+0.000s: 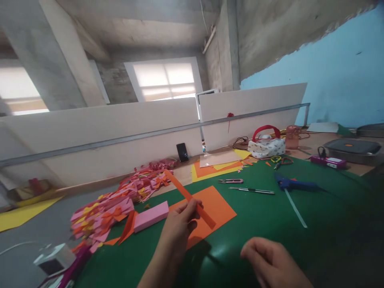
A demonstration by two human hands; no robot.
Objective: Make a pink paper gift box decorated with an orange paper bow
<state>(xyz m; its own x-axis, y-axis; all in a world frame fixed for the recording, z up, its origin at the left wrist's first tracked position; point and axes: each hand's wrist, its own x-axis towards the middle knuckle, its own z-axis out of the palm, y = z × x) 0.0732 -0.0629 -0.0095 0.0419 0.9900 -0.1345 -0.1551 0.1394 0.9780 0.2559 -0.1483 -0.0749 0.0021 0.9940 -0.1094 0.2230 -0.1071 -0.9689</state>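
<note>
As the head view shows, two bare hands are over one green work surface [249, 224], with one orange sheet [222, 208] as the clock's centre. One orange strip [179, 186] is pinched between the thumb and fingers of the left hand [185, 214], above that sheet; its far end points between ten and eleven o'clock, its near end between four and five. At four o'clock is the right hand [268, 258], apart from the strip, its fingers curled inward; whether they are clenched or loose I cannot tell.

At nine o'clock lies one pink block [152, 216], with one folded orange piece [128, 227] beside its left end. Between nine and ten spreads one heap of pink, orange and yellow paper pieces [120, 200], too tangled to count. One dark phone [182, 152] leans upright at eleven. Two slim tools lie near the sheet: one pink-handled cutter [234, 181] toward one o'clock and one silver craft knife [255, 191] at two. Farther out, between two and three, rests one blue glue gun [295, 184], one pale glue stick [295, 208] extending toward the near side. One patterned cloth bag [267, 148] with one red handle stands between one and two.
</note>
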